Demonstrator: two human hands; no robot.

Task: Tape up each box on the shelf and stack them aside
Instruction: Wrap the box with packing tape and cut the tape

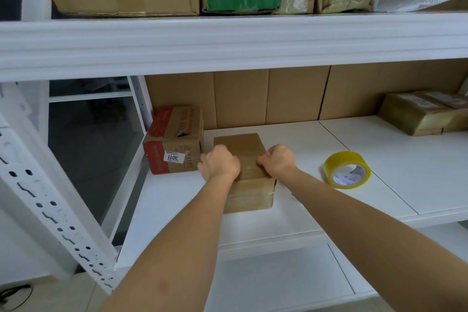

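Both the left hand [219, 162] and right hand [278, 161] press curled fingers on the plain brown rectangular cardboard box [247, 180], lengthwise front-to-back near the white shelf's [291, 215] front edge.

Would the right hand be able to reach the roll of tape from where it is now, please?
Probably yes. The right hand rests on the plain box, and the tape roll stands on the same shelf just to its right, apart from the box, with only bare shelf surface between them.
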